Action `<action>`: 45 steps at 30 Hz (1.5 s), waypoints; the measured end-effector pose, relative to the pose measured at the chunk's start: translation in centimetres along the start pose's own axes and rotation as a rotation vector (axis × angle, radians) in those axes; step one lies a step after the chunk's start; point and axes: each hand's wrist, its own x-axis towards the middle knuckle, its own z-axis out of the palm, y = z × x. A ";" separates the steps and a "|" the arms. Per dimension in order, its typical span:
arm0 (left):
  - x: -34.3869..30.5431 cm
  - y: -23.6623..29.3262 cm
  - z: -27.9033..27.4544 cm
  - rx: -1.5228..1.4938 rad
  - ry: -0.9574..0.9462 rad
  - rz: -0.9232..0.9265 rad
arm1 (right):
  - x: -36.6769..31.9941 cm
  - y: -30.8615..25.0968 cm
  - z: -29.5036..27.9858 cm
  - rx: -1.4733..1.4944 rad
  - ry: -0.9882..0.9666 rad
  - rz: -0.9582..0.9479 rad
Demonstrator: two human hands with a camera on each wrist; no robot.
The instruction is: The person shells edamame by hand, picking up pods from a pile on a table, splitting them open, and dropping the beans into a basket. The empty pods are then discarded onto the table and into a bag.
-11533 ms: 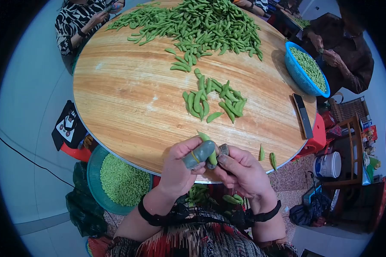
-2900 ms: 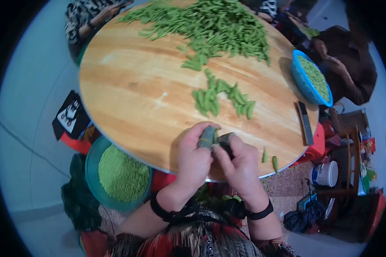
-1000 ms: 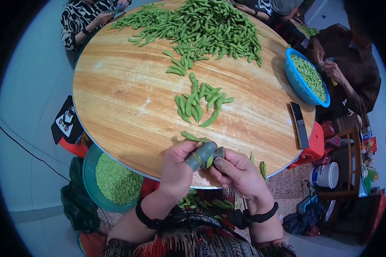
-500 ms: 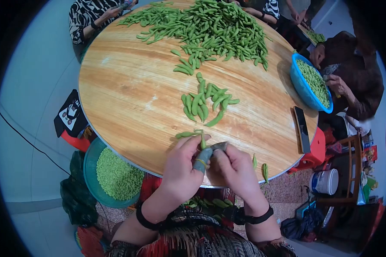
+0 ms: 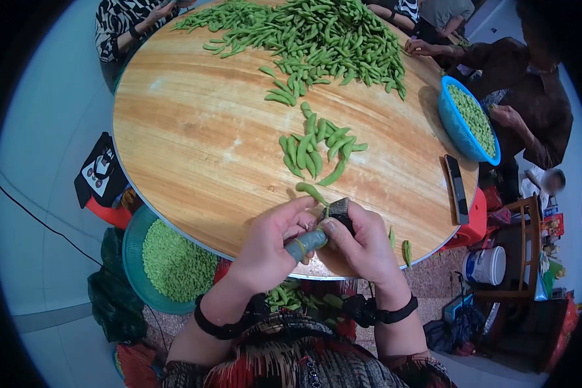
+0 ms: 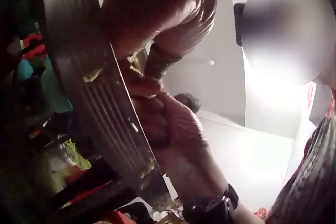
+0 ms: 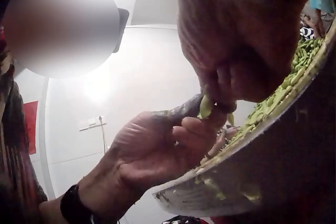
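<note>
Now a pod [image 5: 312,192] is seen pointed away from the wearer, where half a second ago one was pointed leftward; its near end seems pinched between the left hand [image 5: 267,249] and the right hand [image 5: 370,253], which are brought together, fingers curled, over the near edge of the worktop [image 5: 187,155]; work on a pod is thus judged to be under way; beyond, a bystander's arm [image 5: 443,49] has been stretched toward the heaped pods [image 5: 343,40].
</note>
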 end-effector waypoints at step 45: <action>-0.3 0.6 1.1 -0.315 0.147 0.044 | -1.4 -1.2 -0.6 0.798 -0.251 0.381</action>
